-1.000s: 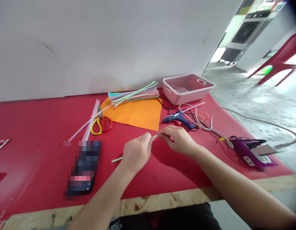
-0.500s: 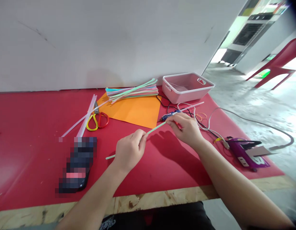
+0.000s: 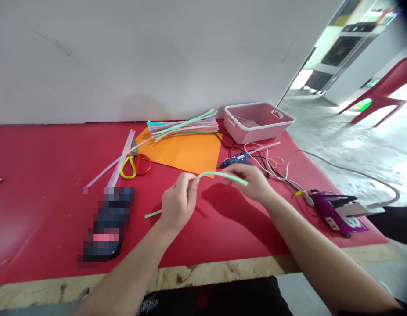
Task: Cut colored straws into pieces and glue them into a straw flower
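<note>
Scissors (image 3: 135,153) lie at ten o'clock from the left hand (image 3: 177,202), the pipe-cleaner bundle (image 3: 184,127) at twelve; the right hand (image 3: 252,181) partly hides the glue gun (image 3: 236,159) at its eleven. The left fingers (image 3: 192,191) pinch a green pipe cleaner (image 3: 217,174), bowed toward three; the right ones curl behind it, grip unclear.

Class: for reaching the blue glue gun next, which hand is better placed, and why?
Probably the right hand: it is nearer the blue glue gun, while the left hand is farther off and grips the green pipe cleaner.
</note>
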The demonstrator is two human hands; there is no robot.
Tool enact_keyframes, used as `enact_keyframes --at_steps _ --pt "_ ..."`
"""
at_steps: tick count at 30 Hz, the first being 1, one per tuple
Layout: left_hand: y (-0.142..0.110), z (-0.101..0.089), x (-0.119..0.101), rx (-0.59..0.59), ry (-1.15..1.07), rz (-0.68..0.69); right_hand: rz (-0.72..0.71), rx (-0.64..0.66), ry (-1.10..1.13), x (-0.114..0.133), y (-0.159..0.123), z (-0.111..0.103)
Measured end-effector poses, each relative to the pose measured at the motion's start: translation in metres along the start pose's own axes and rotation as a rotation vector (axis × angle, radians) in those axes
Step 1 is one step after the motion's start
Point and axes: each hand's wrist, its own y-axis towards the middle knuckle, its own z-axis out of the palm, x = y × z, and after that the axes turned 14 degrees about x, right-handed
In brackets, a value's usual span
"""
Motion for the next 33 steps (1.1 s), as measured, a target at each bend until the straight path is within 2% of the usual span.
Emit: enact_keyframes --at_steps 2,4,6,8,17,24,33 --pt "0.0 0.003 -0.004 0.019 -0.035 0.004 -0.036 0.22 0.193 0.011 -0.001 0.018" --pt "-0.002 0.006 -0.008 0.079 -0.068 0.003 -0.002 0.283 0.461 0.019 -0.003 0.035" --pt "-0.004 0.007 -0.01 0.157 -0.109 0.006 0.031 0.226 0.616 0.023 -0.004 0.046" --pt "-0.005 0.007 -0.012 0.213 -0.145 0.009 0.044 0.148 0.649 0.024 -0.004 0.051" --pt "-0.002 0.004 -0.011 0.467 -0.456 -0.048 0.118 -0.123 0.751 0.017 0.002 0.046" --pt "-0.001 0.003 -0.011 0.531 -0.635 -0.097 0.104 -0.295 0.848 0.004 0.007 0.03" --pt "0.001 0.001 -0.011 0.593 -0.727 -0.184 0.099 -0.48 0.888 -0.004 0.013 0.002"
